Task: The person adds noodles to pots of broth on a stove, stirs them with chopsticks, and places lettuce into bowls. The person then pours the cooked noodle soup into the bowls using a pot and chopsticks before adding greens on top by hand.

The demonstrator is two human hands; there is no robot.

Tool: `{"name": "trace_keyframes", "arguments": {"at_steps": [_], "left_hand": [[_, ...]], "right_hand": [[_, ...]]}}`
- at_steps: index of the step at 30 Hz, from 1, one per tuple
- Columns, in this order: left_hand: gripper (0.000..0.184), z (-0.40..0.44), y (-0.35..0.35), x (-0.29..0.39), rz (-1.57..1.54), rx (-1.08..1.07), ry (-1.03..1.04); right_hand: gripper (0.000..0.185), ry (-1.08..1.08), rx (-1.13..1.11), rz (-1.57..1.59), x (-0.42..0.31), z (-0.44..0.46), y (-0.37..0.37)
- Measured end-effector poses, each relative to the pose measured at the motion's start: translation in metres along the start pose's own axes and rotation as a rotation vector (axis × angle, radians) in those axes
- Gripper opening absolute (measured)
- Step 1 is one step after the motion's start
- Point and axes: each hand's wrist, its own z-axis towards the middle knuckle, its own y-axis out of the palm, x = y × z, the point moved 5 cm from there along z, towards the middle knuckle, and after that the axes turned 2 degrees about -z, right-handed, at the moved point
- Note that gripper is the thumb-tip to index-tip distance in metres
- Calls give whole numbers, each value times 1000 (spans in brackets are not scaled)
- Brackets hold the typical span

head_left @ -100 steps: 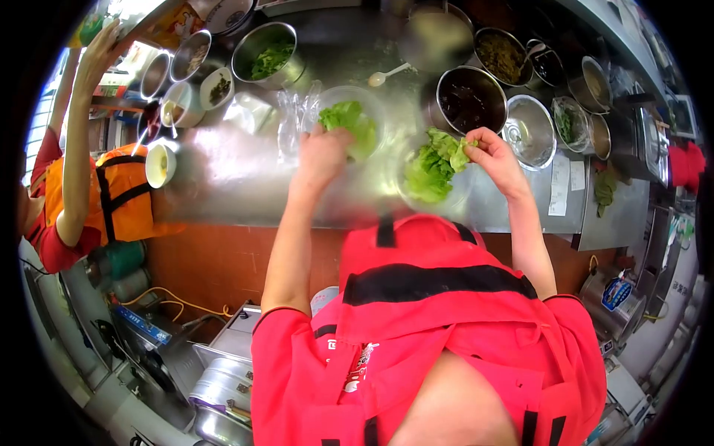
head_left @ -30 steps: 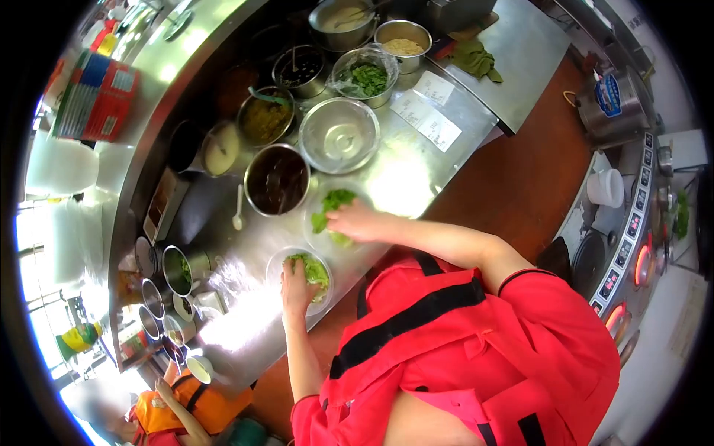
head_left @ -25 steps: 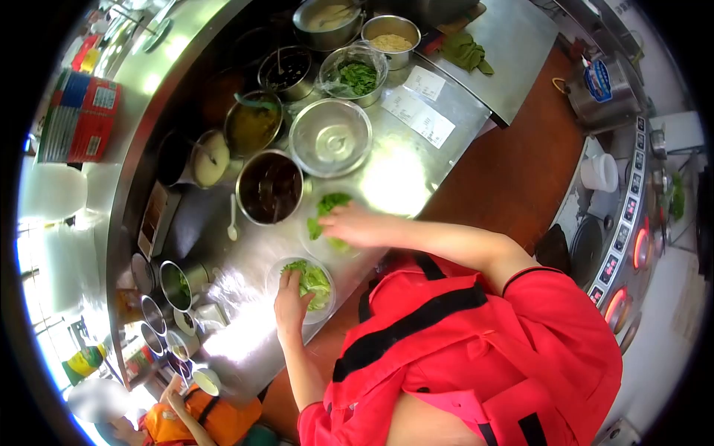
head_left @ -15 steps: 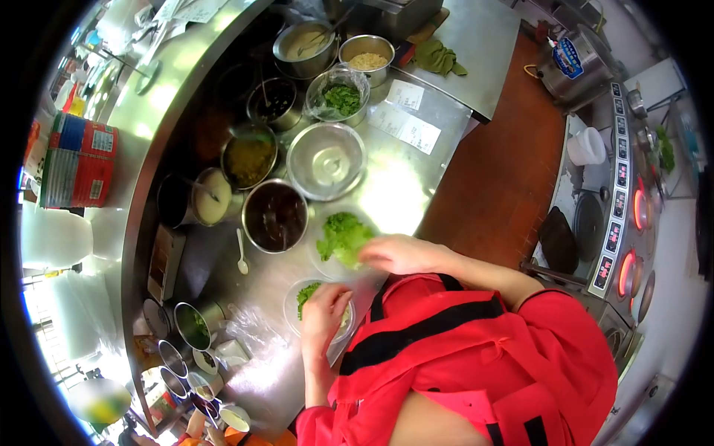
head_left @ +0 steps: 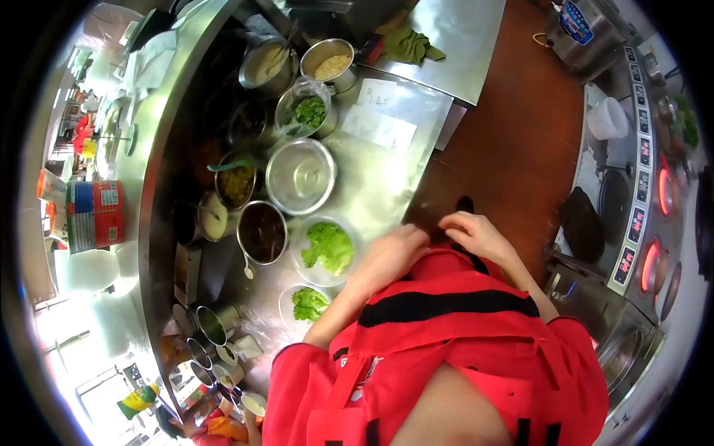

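My left hand [head_left: 398,253] is in front of my red apron [head_left: 446,320], just right of the plates. Its back faces up and its fingertips are hidden. My right hand [head_left: 474,232] hovers over the floor by the apron's top edge, fingers loosely bent and apart, nothing seen in them. A gap separates the two hands. Beside my left forearm, lettuce leaves [head_left: 327,247] lie in a clear round bowl [head_left: 300,273]. A second clear bowl [head_left: 283,311], partly covered by that arm, holds more lettuce [head_left: 308,304].
A steel bowl [head_left: 332,178], a pot of dark sauce [head_left: 262,232] and several other food pots line the counter [head_left: 372,182]. Paper slips [head_left: 379,126] lie toward the far end. At right are glowing burners [head_left: 651,266]. Another person [head_left: 227,427] shows at lower left.
Both hands have left the lettuce bowls and moved right, to the front of my apron. The lettuce stays in both bowls. The view has turned and shifted.
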Motion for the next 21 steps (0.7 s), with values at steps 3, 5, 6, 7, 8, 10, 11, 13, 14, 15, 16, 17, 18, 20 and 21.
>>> {"name": "trace_keyframes", "arguments": {"at_steps": [3,5,6,7,8,10,11,13,14,15,16,17,18,20,21], "left_hand": [[12,64,33,16,13,-53,43],[12,109,56,38,-30,-93,94],[12,132,65,47,-51,-109,126],[13,155,76,58,-62,-150,157],[14,175,84,69,-76,-188,188],[15,210,96,89,-111,-222,212],[15,226,101,97,-133,-233,227],[15,264,114,118,-174,-275,264],[14,278,122,120,-166,-271,263],[12,294,132,123,-153,-270,309],[9,304,129,129,-169,-265,272],[10,313,130,125,-145,-288,243],[9,324,129,126,-181,-296,189],[10,340,125,121,-199,-315,32],[10,352,125,119,-216,-350,-48]], "right_hand": [[19,21,51,-38,49,-22,-49],[19,47,82,-54,76,-36,-89],[19,59,101,-68,87,-42,-110],[18,102,141,-55,97,-48,-133],[18,145,180,-46,109,-54,-154],[17,146,275,-120,137,-64,-194],[17,161,282,-118,150,-68,-211],[18,179,338,-146,166,-78,-256],[19,190,387,-182,173,-81,-272],[21,219,399,-189,176,-85,-291],[23,258,413,-190,178,-83,-303],[25,284,382,-194,187,-77,-308],[25,279,367,-210,186,-69,-316],[24,266,350,-177,196,-49,-316],[24,249,324,-178,197,-39,-318]]}}
